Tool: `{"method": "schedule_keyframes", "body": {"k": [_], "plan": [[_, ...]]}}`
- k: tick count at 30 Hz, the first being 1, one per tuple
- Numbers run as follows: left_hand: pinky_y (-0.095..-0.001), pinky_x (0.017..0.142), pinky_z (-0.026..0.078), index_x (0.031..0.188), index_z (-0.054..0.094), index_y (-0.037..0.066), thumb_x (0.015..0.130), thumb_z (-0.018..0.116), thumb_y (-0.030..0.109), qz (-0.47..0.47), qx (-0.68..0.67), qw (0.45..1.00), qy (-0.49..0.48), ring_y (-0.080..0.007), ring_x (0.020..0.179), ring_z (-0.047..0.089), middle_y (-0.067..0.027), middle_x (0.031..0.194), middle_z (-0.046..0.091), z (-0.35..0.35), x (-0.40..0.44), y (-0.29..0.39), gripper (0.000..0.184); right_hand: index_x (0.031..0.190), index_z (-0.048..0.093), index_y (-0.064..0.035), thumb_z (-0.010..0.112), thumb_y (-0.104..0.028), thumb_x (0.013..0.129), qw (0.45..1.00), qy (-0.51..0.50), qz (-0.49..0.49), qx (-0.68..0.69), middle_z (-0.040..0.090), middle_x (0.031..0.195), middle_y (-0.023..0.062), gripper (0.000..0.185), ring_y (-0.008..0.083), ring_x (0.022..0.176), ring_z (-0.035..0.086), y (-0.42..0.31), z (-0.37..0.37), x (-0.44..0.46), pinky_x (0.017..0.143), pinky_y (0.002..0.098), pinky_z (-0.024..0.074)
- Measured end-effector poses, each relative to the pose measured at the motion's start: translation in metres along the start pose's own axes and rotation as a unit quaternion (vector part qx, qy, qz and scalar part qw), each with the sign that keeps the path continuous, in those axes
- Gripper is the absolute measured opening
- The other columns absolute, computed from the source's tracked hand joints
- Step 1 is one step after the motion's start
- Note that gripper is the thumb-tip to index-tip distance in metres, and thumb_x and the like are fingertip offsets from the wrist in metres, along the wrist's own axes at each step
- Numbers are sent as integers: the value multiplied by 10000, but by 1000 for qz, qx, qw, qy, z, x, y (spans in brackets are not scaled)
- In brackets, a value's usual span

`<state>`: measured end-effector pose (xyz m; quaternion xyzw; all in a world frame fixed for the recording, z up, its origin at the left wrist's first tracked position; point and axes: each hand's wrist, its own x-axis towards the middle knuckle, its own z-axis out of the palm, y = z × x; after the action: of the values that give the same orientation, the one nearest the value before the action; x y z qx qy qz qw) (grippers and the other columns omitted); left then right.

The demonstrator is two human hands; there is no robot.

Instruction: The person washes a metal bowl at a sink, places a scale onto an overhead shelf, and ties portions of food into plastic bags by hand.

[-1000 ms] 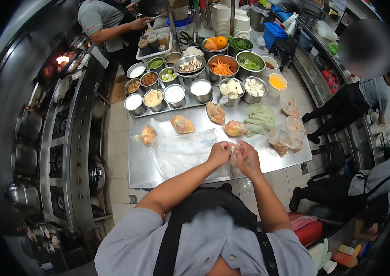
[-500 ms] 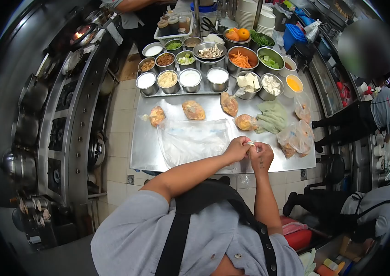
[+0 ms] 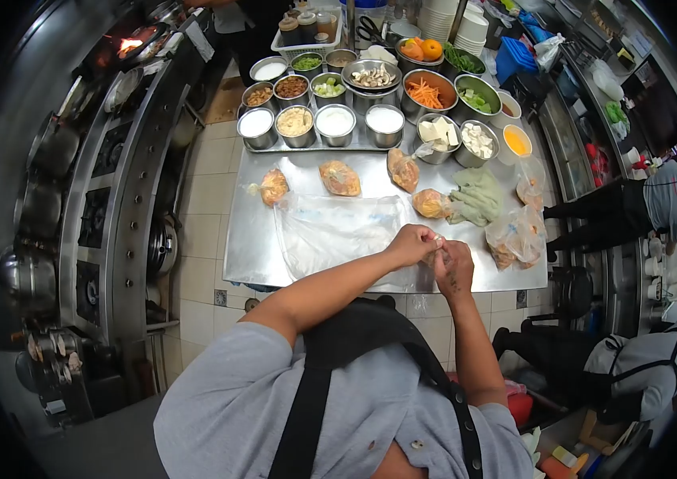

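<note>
The grip of the left hand (image 3: 412, 245) is narrow, with thumb and finger pinched at a small pale item (image 3: 438, 239). The same item is met by the right hand (image 3: 455, 268), whose fingers are drawn in close. What the item is cannot be told, being mostly hidden by the fingertips. Fine work with both hands, perhaps twisting or parting something thin, is judged to be in hand. For the next move, the pinch needs to be kept light and the hands close together, so that the item is not dropped or torn.

Just beside the left forearm, flat, clear plastic sheeting (image 3: 338, 231) is spread on the stainless-steel bench (image 3: 252, 239). Beyond it, a knotted clear bag with orange-brown filling (image 3: 274, 187) and a similar plump bag (image 3: 340, 179) are set apart. A third filled bag (image 3: 432, 203) is laid against a crumpled pale-green cloth (image 3: 476, 195); more filled bags (image 3: 516, 237) are bunched at the right.
</note>
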<state>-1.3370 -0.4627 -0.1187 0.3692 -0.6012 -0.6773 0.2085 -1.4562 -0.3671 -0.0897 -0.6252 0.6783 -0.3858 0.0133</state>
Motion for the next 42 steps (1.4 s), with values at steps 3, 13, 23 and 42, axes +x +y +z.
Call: {"method": "schedule_keyframes", "body": {"k": [3,13,23,42], "plan": [[-251,599,473,839,686,-8,832,722,228,8,37,999,3,-77,647,565,-30,730,658,-5,-2,-1,240,846,667,-39,657,-90,777,999,-1,49,14,625,809,118,86,307,806,607,2,3,-4,730,389,492],[-244,555,476,758,681,-17,775,711,153,36,100,994,22,-93,605,600,-65,679,667,-13,0,-7,173,727,647,-33,730,-198,704,983,-73,131,105,594,695,108,186,271,705,587,12,9,2,624,380,472],[-256,519,481,885,606,19,842,579,78,-128,-119,984,-39,-123,570,577,-40,713,626,-17,-1,18,79,710,563,-76,732,-126,615,993,-50,-101,33,521,693,81,200,281,701,550,12,8,13,587,382,464],[-371,713,429,843,571,-13,838,648,91,310,223,904,193,-311,812,508,-131,898,507,-76,9,51,129,864,611,-39,808,-211,714,973,144,-181,-17,610,827,119,302,308,763,595,-3,-63,137,669,393,487]]}}
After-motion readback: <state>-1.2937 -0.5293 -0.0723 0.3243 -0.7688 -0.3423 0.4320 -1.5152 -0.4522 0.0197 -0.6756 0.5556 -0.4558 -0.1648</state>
